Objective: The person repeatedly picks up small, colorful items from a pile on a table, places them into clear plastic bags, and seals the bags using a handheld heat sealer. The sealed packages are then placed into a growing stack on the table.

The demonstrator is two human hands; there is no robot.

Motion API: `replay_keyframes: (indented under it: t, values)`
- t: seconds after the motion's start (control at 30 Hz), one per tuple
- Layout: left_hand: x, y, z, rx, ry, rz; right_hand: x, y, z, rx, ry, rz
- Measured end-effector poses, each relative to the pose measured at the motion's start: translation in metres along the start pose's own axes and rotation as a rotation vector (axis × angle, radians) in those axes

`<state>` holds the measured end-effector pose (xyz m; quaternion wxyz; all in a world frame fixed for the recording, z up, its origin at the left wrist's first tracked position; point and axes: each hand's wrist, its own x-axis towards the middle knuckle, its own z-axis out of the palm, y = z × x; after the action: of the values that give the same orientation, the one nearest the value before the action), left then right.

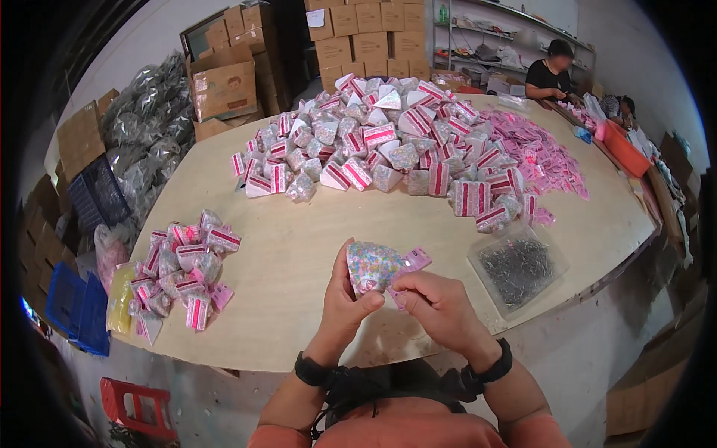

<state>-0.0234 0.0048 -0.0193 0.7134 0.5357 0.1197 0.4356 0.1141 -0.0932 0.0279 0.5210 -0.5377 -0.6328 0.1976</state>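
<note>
In front of me, near the table's front edge, is a cake-slice-shaped piece [373,263] with a colourful speckled face turned up. My left hand [345,299] is wrapped round its left side and lower edge, thumb below. My right hand [442,305] pinches a small pink card [415,261] against the piece's right side. What lies between the right fingertips is partly hidden. To the right stands a clear shallow tray [554,297] of small thin metal pieces [515,269]. A large pile of similar cake-slice pieces [381,134] covers the far middle of the table.
Pink cards [549,149] lie heaped at the back right, and a smaller heap of cake-slice pieces [183,269] sits left on the pale table [269,246]. Around it are blue crates [78,306], a red stool [138,409] and cardboard boxes [224,86]. Another person [551,75] sits far right.
</note>
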Motion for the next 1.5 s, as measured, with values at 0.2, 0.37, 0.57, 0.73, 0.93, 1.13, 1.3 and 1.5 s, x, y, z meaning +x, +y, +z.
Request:
replay_keyframes:
  t: [0.2,0.37,0.57,0.73,0.93,1.13,1.3,1.5]
  values:
    - [-0.002,0.001,0.000,-0.002,0.019,0.042,0.002,-0.015,0.001,-0.117,-0.039,-0.003]
    - [-0.004,0.004,0.003,0.058,0.053,0.084,0.002,-0.015,0.000,-0.209,-0.070,-0.068]
    - [-0.007,0.003,0.009,0.213,0.150,0.117,0.002,-0.011,0.005,-0.300,-0.027,-0.164]
    - [-0.008,0.001,0.010,0.338,0.198,0.175,0.002,-0.015,0.004,-0.333,-0.058,-0.109]
    - [-0.009,-0.008,0.006,0.529,0.247,0.236,0.002,-0.011,0.005,-0.345,-0.053,-0.117]
    - [-0.010,-0.008,0.009,0.556,0.254,0.244,0.001,-0.012,0.005,-0.362,-0.033,-0.099]
    - [-0.011,-0.009,0.008,0.570,0.261,0.229,0.000,-0.009,0.005,-0.378,-0.037,-0.101]
    - [-0.010,-0.011,0.008,0.659,0.272,0.244,0.000,-0.009,0.004,-0.394,-0.039,-0.068]
